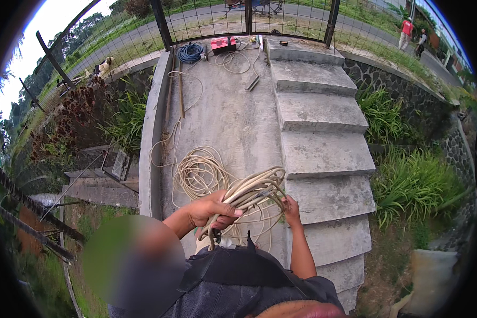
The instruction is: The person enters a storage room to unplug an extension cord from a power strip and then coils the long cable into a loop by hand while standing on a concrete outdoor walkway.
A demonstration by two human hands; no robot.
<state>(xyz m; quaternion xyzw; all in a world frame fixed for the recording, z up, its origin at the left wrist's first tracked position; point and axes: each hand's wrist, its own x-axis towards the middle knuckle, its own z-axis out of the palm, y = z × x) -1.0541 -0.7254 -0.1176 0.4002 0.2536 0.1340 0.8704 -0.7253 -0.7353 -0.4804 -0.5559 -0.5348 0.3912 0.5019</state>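
Observation:
A thick bundle of looped beige cable [254, 192] hangs in front of my body. My left hand [213, 209] is wrapped round the bundle's near side, thumb over the strands. At the bundle's right end, my right hand [291, 210] has its fingers closed on a loop of the same cable. Looser loops dangle below, between my hands. On the concrete just beyond lies a round coil of beige cable [199, 172], with a strand running from it up the ramp's left side. Whether it joins the held bundle is hidden.
Concrete steps [326, 151] climb along the right of the ramp [233, 111]. A low wall [152, 132] borders its left. By the mesh gate [212, 21] lie a blue coil [190, 52] and a red machine [223, 45]. Two people [406, 33] stand on the road.

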